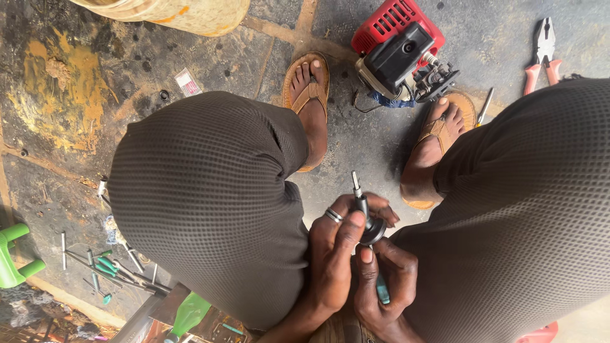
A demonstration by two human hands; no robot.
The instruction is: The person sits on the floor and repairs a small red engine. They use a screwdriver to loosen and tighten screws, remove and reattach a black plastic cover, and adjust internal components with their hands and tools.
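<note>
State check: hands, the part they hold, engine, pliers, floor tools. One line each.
left hand: closed around small black part
right hand: gripping teal-handled tool
small black part: held, metal shaft pointing up
red engine: resting on floor, untouched
pliers: lying on floor, jaws shut
screwdrivers: loose on floor

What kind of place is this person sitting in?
Probably an informal repair spot for small engines: a red and black small engine sits on the stained concrete floor, with pliers and scattered screwdrivers nearby.
</note>
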